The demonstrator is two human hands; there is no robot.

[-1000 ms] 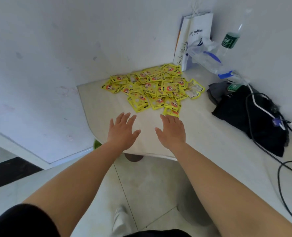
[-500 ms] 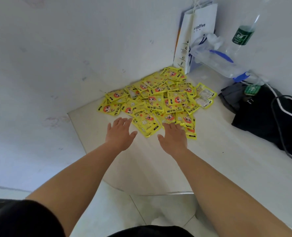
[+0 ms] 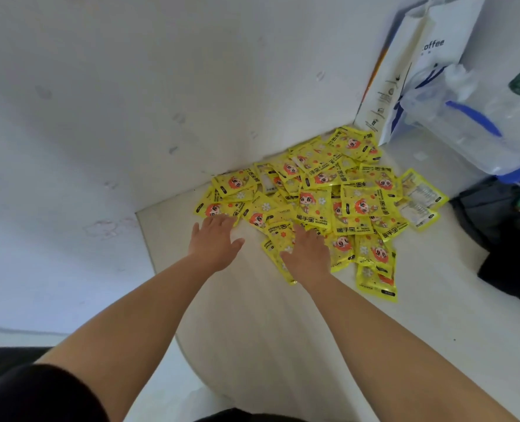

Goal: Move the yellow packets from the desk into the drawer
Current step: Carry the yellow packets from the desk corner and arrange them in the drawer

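Packets (image 3: 322, 205) are heaped on the desk (image 3: 252, 315) in the wall corner. Left hand (image 3: 214, 243) and right hand (image 3: 309, 252) are laid flat at the heap's near edge, fingers straight, nothing gripped. Packets judged light, flat, slick; best scooped in bunches by the edges. Drawer not seen.

a heap of yellow packets (image 3: 328, 202) lies on the pale bench (image 3: 252, 315), in the corner against the white wall (image 3: 130, 102). the left hand (image 3: 214, 242) is flat with straight fingers, its fingertips at the heap's near left edge. the right hand (image 3: 309, 251) lies flat on packets at the near edge. behind the heap stands a white paper bag (image 3: 420, 65), a clear plastic bag (image 3: 472, 123) beside it, and black cloth (image 3: 508, 245) lies at the right.
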